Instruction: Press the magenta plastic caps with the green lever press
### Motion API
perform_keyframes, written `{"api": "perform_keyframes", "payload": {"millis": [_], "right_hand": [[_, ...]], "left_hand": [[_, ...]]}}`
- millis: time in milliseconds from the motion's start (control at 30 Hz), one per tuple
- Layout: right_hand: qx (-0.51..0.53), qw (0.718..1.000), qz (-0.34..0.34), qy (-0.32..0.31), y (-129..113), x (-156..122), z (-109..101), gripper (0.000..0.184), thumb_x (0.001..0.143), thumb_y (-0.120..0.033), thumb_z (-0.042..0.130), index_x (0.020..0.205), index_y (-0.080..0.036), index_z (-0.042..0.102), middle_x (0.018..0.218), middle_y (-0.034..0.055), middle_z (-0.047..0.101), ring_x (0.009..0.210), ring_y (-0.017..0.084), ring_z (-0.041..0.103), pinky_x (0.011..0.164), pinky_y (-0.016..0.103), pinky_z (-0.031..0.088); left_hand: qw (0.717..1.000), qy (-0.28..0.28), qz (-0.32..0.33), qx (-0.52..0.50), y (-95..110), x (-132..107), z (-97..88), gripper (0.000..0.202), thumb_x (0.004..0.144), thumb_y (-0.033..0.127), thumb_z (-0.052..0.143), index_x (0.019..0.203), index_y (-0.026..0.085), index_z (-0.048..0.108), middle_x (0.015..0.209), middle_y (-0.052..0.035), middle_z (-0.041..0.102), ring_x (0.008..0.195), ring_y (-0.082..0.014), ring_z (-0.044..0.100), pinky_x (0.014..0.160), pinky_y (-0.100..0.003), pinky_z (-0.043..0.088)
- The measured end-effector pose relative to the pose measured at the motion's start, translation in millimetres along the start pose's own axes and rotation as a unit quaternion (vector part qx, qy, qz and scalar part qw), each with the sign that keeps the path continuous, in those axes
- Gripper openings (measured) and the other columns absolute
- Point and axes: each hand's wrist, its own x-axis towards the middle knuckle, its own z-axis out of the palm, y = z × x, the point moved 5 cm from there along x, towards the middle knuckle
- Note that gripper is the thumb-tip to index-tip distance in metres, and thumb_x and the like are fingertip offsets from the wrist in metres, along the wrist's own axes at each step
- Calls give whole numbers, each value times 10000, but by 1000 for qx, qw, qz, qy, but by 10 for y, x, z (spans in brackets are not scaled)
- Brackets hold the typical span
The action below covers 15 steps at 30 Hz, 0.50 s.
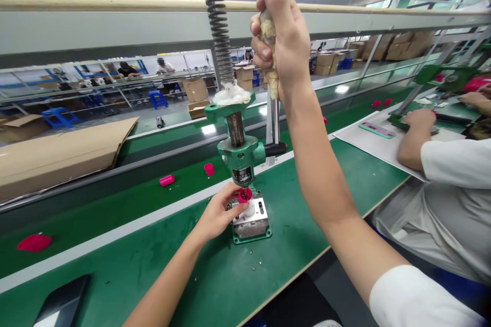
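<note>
Pink cylinders [166,180] near the green hand press [241,156]

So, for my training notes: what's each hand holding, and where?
Right hand grips the press's wrapped lever handle; left hand holds a pink cap's side.

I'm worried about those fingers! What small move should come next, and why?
I'd probably slide the left hand back off the pink plastic piece first. Its fingers sit right under the head of the green hand press, while the right hand grips the raised, wrapped lever handle, so pulling that lever might pinch them.
</note>
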Motion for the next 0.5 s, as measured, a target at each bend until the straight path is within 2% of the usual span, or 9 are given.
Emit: {"api": "perform_keyframes", "payload": {"millis": [333,400,500], "right_hand": [[-17,1000,1,2,-2,11,-2,259,1038,-433,477,920,-202,467,798,-33,532,515,29,398,435,201,249],[-30,999,-29,-9,-106,-49,34,243,1039,-414,474,906,-210,470,793,-33,525,505,30,391,430,228,248],[-37,992,-118,-33,-437,-312,141,184,1039,-342,436,937,-217,524,822,-22,538,526,36,407,452,256,284]], "left_hand": [[997,4,-18,-71,-51,0,66,336,901,352,782,1198,223,691,1364,-104,670,1205,-276,666,1058,-418,531],[997,-2,-19,-77,-53,1,73,328,906,350,779,1197,225,695,1368,-99,663,1195,-273,670,1053,-411,533],[998,-16,-15,-66,-41,6,75,294,922,352,761,1181,220,715,1356,-98,660,1221,-282,657,1041,-396,534]]}}
